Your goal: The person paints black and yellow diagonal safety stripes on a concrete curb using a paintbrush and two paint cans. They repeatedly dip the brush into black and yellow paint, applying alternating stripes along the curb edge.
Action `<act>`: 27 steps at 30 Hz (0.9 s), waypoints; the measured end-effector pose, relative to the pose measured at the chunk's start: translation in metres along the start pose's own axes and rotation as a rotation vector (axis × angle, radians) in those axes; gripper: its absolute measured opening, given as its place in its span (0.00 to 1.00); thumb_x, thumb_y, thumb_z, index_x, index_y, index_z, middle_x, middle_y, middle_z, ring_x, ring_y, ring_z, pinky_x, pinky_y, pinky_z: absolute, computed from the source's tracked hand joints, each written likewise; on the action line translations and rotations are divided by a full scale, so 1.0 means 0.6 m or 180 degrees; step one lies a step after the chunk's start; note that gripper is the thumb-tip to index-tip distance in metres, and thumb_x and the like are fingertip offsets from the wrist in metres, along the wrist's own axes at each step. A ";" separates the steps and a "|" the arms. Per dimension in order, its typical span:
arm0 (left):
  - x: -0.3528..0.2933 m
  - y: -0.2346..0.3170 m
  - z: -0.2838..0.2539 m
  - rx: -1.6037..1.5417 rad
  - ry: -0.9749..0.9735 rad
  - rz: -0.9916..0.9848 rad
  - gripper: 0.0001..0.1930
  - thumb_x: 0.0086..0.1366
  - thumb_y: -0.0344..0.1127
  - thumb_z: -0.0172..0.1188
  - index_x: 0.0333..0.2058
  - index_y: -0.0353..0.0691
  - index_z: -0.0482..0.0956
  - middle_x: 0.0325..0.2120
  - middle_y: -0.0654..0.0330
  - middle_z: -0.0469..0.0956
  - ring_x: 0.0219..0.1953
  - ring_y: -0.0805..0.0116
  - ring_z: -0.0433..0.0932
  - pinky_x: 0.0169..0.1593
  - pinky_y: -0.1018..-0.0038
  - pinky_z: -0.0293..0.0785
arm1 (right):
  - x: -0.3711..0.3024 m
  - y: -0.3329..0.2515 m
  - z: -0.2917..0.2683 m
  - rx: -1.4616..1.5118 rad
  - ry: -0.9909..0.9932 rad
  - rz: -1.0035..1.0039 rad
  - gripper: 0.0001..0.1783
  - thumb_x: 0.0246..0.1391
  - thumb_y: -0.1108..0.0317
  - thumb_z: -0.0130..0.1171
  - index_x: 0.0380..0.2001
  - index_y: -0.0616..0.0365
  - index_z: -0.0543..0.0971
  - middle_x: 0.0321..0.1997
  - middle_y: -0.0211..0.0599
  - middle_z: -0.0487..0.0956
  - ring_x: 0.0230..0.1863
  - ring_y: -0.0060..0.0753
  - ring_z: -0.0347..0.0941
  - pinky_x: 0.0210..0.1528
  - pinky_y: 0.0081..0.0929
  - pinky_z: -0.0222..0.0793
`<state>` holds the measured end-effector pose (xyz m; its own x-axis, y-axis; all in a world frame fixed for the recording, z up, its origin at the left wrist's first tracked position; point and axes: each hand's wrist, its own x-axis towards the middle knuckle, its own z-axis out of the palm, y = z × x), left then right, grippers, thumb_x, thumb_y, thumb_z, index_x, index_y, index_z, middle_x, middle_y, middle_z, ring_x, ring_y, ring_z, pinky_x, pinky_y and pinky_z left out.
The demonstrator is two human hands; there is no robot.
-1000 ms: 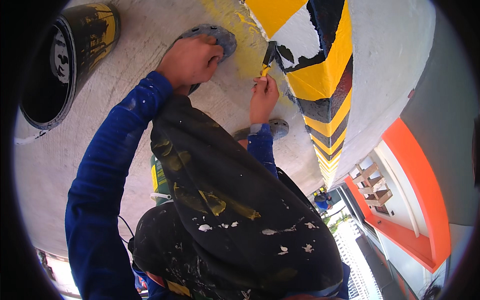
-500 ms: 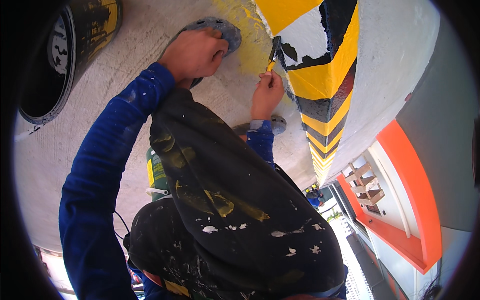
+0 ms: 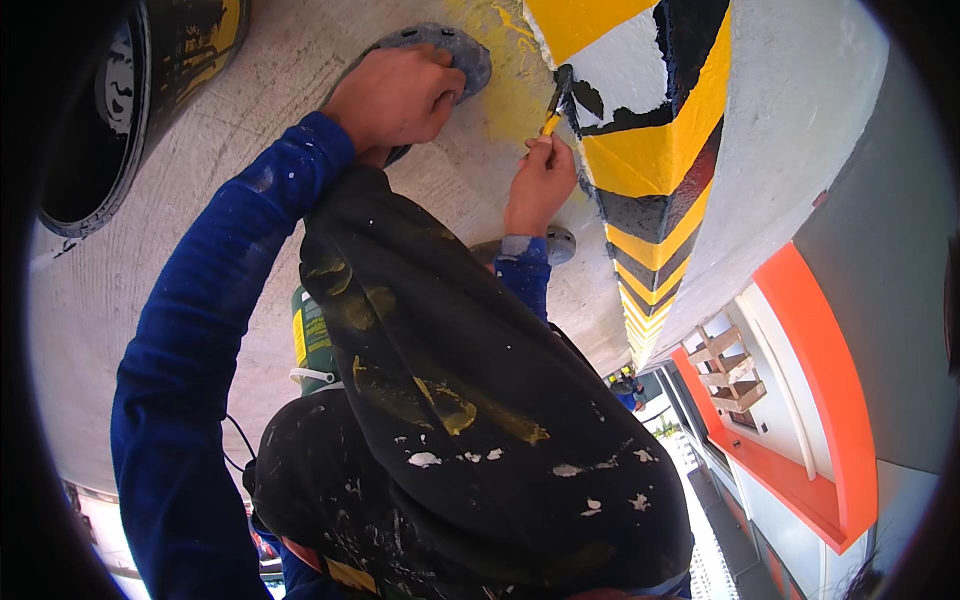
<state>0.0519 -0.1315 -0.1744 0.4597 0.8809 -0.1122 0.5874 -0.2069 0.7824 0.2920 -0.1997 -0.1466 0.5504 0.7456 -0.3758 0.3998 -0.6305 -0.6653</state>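
With the right hand closed on the yellow handle of a paintbrush, we see dark bristles at the floor-side edge of a striped curb, beside a white patch. The left hand is well apart from it, curled over the front of a grey shoe; we cannot tell whether its fingers grip anything. By our reading, the job is partly done: yellow and black bands already run along the curb into the distance, while this patch shows white inside a ragged black border, with a black blotch close to the brush. We judge that white to be what is left to fill here. Around the work, we find yellow smears on the concrete floor, a paint-streaked bucket at upper left and a green container partly hidden by dark, paint-spotted trousers. The bent leg fills the middle of our view, yet nothing visible blocks the brush. Beyond are a wooden rack and an orange frame.
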 end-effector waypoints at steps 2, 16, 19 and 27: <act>0.000 -0.001 0.002 -0.0019 -0.0007 0.0003 0.07 0.61 0.35 0.59 0.33 0.41 0.84 0.33 0.55 0.81 0.40 0.51 0.83 0.43 0.54 0.80 | -0.001 -0.004 0.000 0.0022 0.0016 0.0024 0.15 0.71 0.68 0.55 0.52 0.68 0.81 0.38 0.35 0.85 0.30 0.20 0.72 0.34 0.21 0.70; -0.001 -0.002 0.003 -0.0049 -0.0027 0.0015 0.06 0.61 0.32 0.59 0.35 0.41 0.82 0.33 0.55 0.78 0.42 0.51 0.81 0.44 0.54 0.79 | -0.005 -0.014 0.003 0.0126 0.0047 0.0087 0.14 0.71 0.69 0.55 0.51 0.68 0.81 0.39 0.34 0.85 0.30 0.20 0.72 0.35 0.20 0.70; -0.003 -0.002 0.002 -0.0051 -0.0059 -0.0026 0.06 0.61 0.32 0.59 0.34 0.41 0.82 0.33 0.55 0.79 0.42 0.51 0.82 0.44 0.54 0.79 | -0.007 -0.018 0.003 0.0107 0.0030 0.0097 0.14 0.71 0.69 0.55 0.52 0.68 0.81 0.39 0.34 0.85 0.30 0.20 0.71 0.36 0.20 0.70; -0.002 -0.002 0.002 -0.0058 -0.0038 -0.0006 0.06 0.60 0.33 0.59 0.34 0.41 0.82 0.33 0.55 0.79 0.42 0.51 0.82 0.44 0.54 0.79 | -0.006 -0.017 0.004 0.0149 0.0083 0.0089 0.15 0.71 0.69 0.56 0.52 0.69 0.81 0.39 0.35 0.85 0.30 0.20 0.71 0.35 0.21 0.70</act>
<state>0.0516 -0.1328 -0.1758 0.4667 0.8761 -0.1209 0.5761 -0.1974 0.7932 0.2841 -0.1955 -0.1398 0.5799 0.7216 -0.3781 0.3496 -0.6397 -0.6845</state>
